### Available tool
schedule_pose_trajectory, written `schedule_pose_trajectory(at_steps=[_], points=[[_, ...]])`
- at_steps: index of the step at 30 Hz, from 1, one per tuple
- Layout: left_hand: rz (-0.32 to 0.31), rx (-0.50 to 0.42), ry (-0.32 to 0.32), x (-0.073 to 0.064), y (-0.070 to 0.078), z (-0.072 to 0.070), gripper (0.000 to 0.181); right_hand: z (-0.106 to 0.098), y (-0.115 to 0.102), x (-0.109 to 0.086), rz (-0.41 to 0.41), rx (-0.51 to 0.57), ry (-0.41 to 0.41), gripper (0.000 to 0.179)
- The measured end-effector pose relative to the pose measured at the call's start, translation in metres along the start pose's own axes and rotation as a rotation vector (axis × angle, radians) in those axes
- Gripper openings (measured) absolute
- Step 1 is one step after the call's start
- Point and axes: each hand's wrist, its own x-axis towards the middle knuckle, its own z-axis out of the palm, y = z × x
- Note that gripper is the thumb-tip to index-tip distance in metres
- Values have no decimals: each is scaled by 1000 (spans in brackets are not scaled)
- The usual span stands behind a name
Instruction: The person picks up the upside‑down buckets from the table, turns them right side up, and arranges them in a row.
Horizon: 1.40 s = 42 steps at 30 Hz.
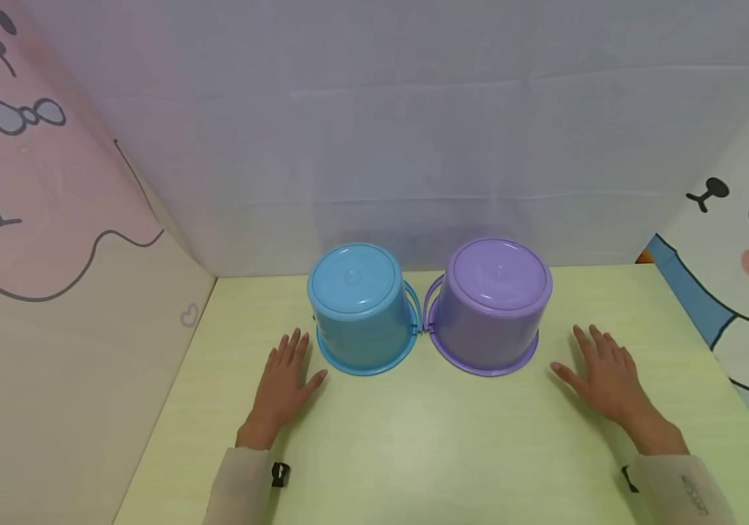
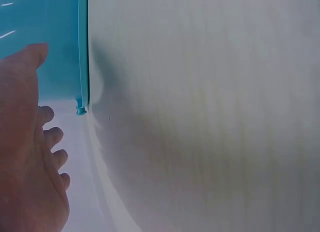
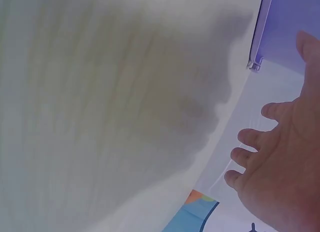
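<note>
Two plastic buckets stand upside down side by side, a blue bucket (image 1: 364, 339) on the left and a purple bucket (image 1: 489, 335) on the right. Their handles, a blue one (image 1: 416, 306) and a purple one (image 1: 432, 299), meet in the gap between them. Left of the blue bucket, my left hand (image 1: 282, 386) is spread with straight fingers, holding nothing. To the right of the purple bucket, my right hand (image 1: 604, 379) is spread the same way, apart from it. Both wrist views show the hands raised over the surface with shadows beneath.
The buckets stand on a pale yellow table (image 1: 413, 445) near its back edge. A white cloth wall (image 1: 374, 146) rises behind. Printed cartoon panels flank the table, a pink one (image 1: 52, 182) at left and a bear-faced one (image 1: 742, 292) at right.
</note>
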Motion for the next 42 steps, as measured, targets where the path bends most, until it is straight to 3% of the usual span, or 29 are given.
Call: schedule_pose_trajectory(at_steps=[18, 23, 34, 42], points=[[117, -19, 68, -8, 8, 3, 61, 9, -26, -21, -35, 30, -16, 82], [149, -2, 83, -9, 10, 3, 57, 10, -35, -26, -75, 35, 22, 77], [156, 17, 58, -10, 21, -3, 53, 17, -60, -32, -175, 17, 85, 69], [215, 22, 72, -10, 24, -2, 49, 23, -80, -34, -253, 48, 110, 65]])
